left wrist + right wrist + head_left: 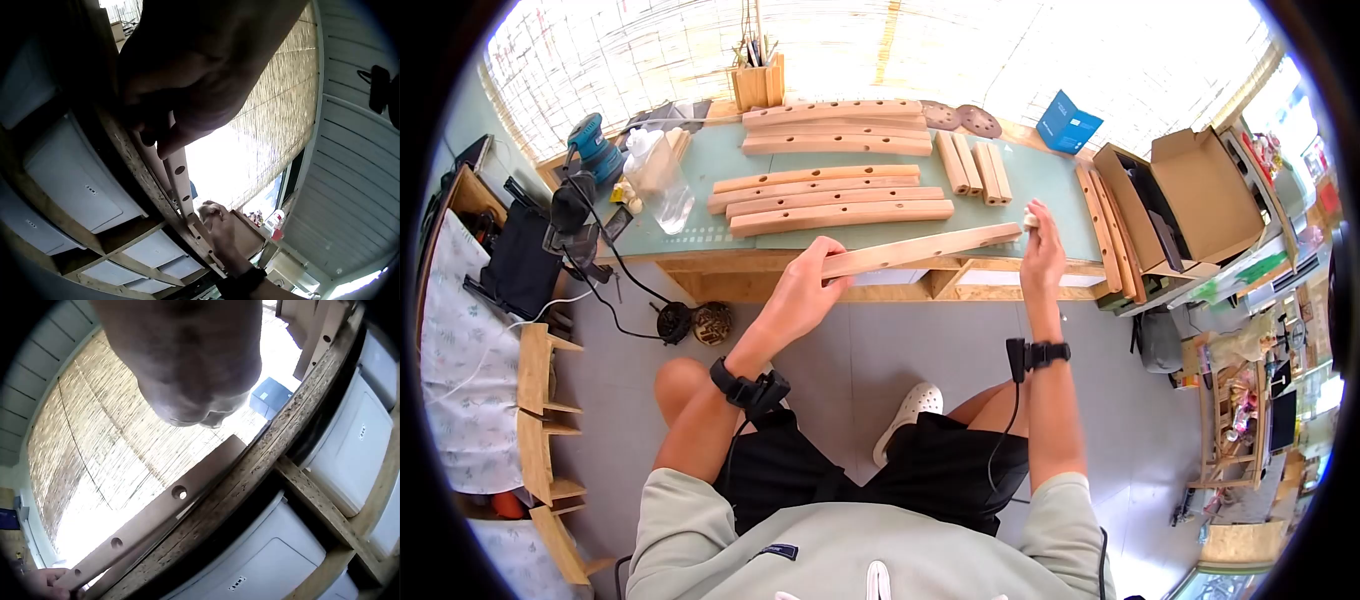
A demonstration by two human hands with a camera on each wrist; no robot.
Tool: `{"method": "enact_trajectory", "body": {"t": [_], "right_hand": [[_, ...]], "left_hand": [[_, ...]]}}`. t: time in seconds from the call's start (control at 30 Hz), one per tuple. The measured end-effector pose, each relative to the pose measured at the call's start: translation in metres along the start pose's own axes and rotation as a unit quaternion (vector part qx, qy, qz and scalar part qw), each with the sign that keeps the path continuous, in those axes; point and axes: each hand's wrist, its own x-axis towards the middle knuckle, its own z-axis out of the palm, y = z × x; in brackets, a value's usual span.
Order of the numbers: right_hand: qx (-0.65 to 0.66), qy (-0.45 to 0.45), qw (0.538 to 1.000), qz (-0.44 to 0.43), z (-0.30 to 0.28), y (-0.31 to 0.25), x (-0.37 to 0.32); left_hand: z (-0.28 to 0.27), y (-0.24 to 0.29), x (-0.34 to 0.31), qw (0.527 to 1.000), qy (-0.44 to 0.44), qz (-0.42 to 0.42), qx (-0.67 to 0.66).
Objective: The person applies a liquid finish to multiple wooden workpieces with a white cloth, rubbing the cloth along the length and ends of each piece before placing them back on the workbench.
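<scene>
My left hand (800,290) grips one end of a slightly curved wooden bar (920,249) with drilled holes. The bar slants up to the right in front of the bench edge; its holes (179,492) show along one face in the right wrist view. Just beyond its far end, my right hand (1043,262) is raised, pinching a small white piece (1030,218) at the fingertips. What that piece is, I cannot tell. Behind the held bar, several similar curved bars (840,212) lie side by side on the green mat (800,241).
Further back lie another group of bars (837,145) and several short blocks (973,168). An open cardboard box (1205,200) stands right, beside upright-leaning bars (1108,232). A sander (593,148) and clear plastic bag (662,185) sit left. White drawers (250,562) are under the bench.
</scene>
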Motion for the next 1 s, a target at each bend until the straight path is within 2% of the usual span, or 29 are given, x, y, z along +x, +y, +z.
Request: {"method": "enact_trajectory", "body": {"t": [0.07, 0.1, 0.2, 0.27, 0.37, 0.47, 0.57, 0.63, 0.67, 0.7, 0.73, 0.77, 0.8, 0.83, 0.9, 0.93, 0.97, 1.0], "right_hand": [[-0.083, -0.115, 0.99, -0.01, 0.013, 0.008, -0.002], [-0.084, -0.122, 0.989, -0.011, 0.019, 0.007, -0.007], [-0.115, -0.036, 0.993, -0.004, 0.036, -0.002, -0.023], [-0.11, -0.052, 0.992, -0.024, 0.043, -0.017, -0.037], [-0.091, -0.059, 0.993, -0.052, 0.063, -0.072, -0.056], [-0.043, -0.102, 0.991, -0.073, 0.08, -0.142, -0.08], [-0.003, -0.133, 0.984, -0.122, 0.101, -0.188, -0.106], [0.05, -0.147, 0.977, -0.142, 0.11, -0.208, -0.117], [0.095, -0.16, 0.976, -0.112, 0.111, -0.219, -0.121], [0.142, -0.171, 0.972, -0.082, 0.108, -0.232, -0.123], [0.291, -0.232, 0.928, 0.03, 0.096, -0.249, -0.121], [0.29, -0.228, 0.929, 0.031, 0.092, -0.246, -0.12], [0.349, -0.205, 0.912, 0.072, 0.087, -0.241, -0.118], [0.406, -0.181, 0.889, 0.113, 0.08, -0.234, -0.115], [0.469, -0.101, 0.861, 0.168, 0.063, -0.206, -0.094], [0.486, -0.054, 0.849, 0.199, 0.05, -0.193, -0.081], [0.461, 0.001, 0.861, 0.216, 0.038, -0.167, -0.068], [0.385, 0.041, 0.901, 0.195, 0.029, -0.134, -0.054]], "left_hand": [[-0.002, 0.0, -0.003, 1.0, 0.003, 0.0, -0.017], [-0.003, 0.0, -0.004, 1.0, 0.007, 0.003, -0.028], [0.008, -0.009, -0.008, 0.993, 0.042, 0.013, -0.106], [0.01, -0.012, -0.008, 0.991, 0.033, -0.015, -0.13], [0.012, -0.016, -0.008, 0.987, 0.02, -0.043, -0.156], [0.016, -0.021, -0.01, 0.98, 0.029, -0.036, -0.193], [0.022, -0.032, -0.012, 0.981, 0.042, -0.01, -0.19], [0.022, -0.039, -0.013, 0.983, 0.077, 0.061, -0.154], [0.026, -0.045, -0.016, 0.943, 0.065, 0.028, -0.326], [0.024, -0.041, -0.016, 0.943, 0.06, 0.03, -0.326], [0.02, -0.034, -0.015, 0.949, 0.029, -0.003, -0.314], [0.017, -0.031, -0.014, 0.953, -0.002, -0.035, -0.3], [0.02, -0.043, -0.01, 0.884, -0.043, -0.042, -0.464], [0.019, -0.039, -0.008, 0.884, -0.047, -0.04, -0.464], [0.017, -0.03, -0.007, 0.962, -0.025, -0.029, -0.271], [0.017, -0.025, -0.007, 0.96, -0.014, -0.01, -0.281], [0.014, -0.02, -0.006, 0.959, -0.013, -0.007, -0.282], [0.01, -0.017, -0.006, 0.963, -0.028, -0.033, -0.267]]}}
